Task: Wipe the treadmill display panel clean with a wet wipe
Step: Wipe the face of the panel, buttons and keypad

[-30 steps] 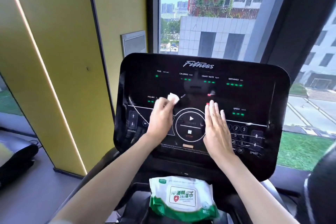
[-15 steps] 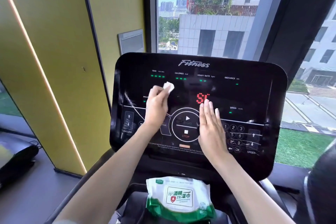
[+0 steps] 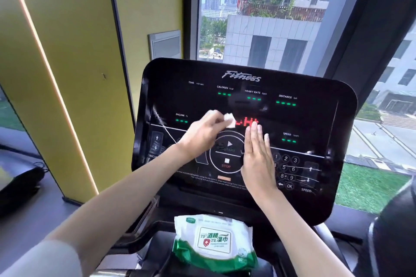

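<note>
The black treadmill display panel [image 3: 304, 119] stands in front of me, lit with green dashes and red characters at its middle. My left hand [image 3: 202, 132] is closed on a small folded white wet wipe [image 3: 229, 120] and presses it against the panel's middle, just left of the red characters. My right hand [image 3: 256, 157] lies flat on the panel, fingers together, between the round START/STOP control and the number keypad. Wet streaks show on the panel's left side.
A green and white pack of wet wipes [image 3: 213, 243] rests on the console tray below the panel. A yellow wall [image 3: 67, 74] stands to the left. A large window [image 3: 270, 18] is behind the panel. Another dark machine [image 3: 18, 177] sits at the far left.
My left hand has slid the wipe rightwards to the panel's middle, after going up to its upper left. Red characters have lit up there. My right hand has stayed flat on the panel.
</note>
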A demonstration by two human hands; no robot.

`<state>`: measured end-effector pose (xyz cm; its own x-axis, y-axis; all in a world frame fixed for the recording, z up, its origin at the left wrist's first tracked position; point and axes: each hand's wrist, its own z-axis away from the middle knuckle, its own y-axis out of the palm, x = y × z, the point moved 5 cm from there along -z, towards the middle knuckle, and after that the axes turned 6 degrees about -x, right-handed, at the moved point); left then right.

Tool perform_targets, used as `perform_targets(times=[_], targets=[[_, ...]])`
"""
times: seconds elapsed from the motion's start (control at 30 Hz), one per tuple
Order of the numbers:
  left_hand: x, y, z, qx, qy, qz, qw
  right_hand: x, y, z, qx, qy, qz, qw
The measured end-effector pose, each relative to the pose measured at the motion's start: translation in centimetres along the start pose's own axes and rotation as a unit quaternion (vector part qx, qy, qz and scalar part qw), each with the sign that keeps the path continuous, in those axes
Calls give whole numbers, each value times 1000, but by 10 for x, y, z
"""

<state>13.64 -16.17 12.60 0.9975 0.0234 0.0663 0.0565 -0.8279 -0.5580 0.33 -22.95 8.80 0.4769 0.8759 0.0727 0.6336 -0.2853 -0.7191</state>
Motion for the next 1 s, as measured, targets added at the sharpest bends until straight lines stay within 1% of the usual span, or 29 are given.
perform_targets(times=[0.03, 0.07, 0.1, 0.13, 0.17, 0.2, 0.23, 0.27, 0.3, 0.33, 0.4, 0.43, 0.47, 0.5, 0.53, 0.57, 0.6, 0.63, 0.67, 0.7, 0.73, 0.77, 0.8, 0.83, 0.87, 0.9, 0.93, 0.97, 1.0], targets=[[12, -5, -3, -44, -68, 6, 997, 0, 0, 0, 2, 1, 0, 1000], [23, -11, -4, -99, -158, 11, 982, 0, 0, 0, 3, 4, 2, 1000], [25, -14, -4, -141, -224, 10, 964, 0, 1, 0, 3, 8, 4, 1000], [18, -13, -5, -160, -239, 2, 958, 0, 1, 0, 3, 10, 6, 1000], [5, -6, -7, -137, -204, 2, 969, 0, 2, 0, 2, 9, 7, 1000], [-10, 3, -7, -88, -134, 4, 987, 0, 2, -1, 0, 5, 7, 1000], [-20, 10, -4, -44, -65, -2, 997, -1, 2, -1, -3, -1, 9, 1000], [-20, 10, -3, -23, -34, -1, 999, -1, 2, -1, -7, -5, 12, 1000], [-11, 7, -4, -38, -53, 3, 998, -2, 2, -1, -11, -8, 18, 1000], [2, 2, -5, -81, -114, 7, 990, -2, 2, -1, -13, -11, 24, 1000], [13, -5, -6, -165, -274, 12, 947, 0, 0, -3, -12, -16, 40, 999], [7, -5, -8, -181, -306, 6, 935, 0, 0, -4, -8, -17, 47, 999], [-5, -1, -12, -169, -292, 3, 941, 1, -1, -4, -5, -17, 51, 999], [-21, 7, -17, -130, -242, 11, 961, 1, -2, -5, -6, -20, 53, 998], [-33, 14, -17, -87, -167, 16, 982, 1, -5, -5, -11, -25, 53, 998], [-41, 15, -18, -51, -96, 18, 994, 0, -8, -4, -17, -32, 49, 998], [-38, 14, -18, -40, -73, 21, 996, -2, -12, -3, -19, -38, 44, 998], [-26, 10, -19, -62, -111, 31, 991, -6, -16, 0, -22, -40, 42, 998], [-13, 2, -20, -107, -205, 51, 972, -12, -20, 3, -26, -34, 45, 998], [-2, -2, -18, -159, -299, 67, 938, -20, -23, 8, -27, -15, 48, 998], [-2, -5, -18, -188, -358, 64, 912, -29, -26, 13, -28, 14, 51, 998], [-10, -3, -22, -177, -354, 31, 918, -38, -27, 17, -28, 44, 53, 997], [-22, 3, -26, -141, -304, 11, 942, -47, -27, 20, -26, 68, 54, 996], [-37, 13, -29, -83, -232, 9, 969, -53, -27, 23, -23, 82, 53, 995], [-47, 24, -28, -32, -146, 4, 989, -57, -26, 24, -18, 86, 52, 995], [-53, 27, -28, 5, -72, 0, 997, -59, -25, 24, -13, 85, 49, 995], [-48, 28, -28, 19, -43, -2, 999, -60, -25, 24, -12, 83, 45, 995], [-39, 25, -29, 0, -67, 5, 998, -61, -25, 23, -12, 85, 42, 995], [-29, 20, -31, -45, -137, 17, 989, -61, -23, 23, -13, 88, 41, 995]])
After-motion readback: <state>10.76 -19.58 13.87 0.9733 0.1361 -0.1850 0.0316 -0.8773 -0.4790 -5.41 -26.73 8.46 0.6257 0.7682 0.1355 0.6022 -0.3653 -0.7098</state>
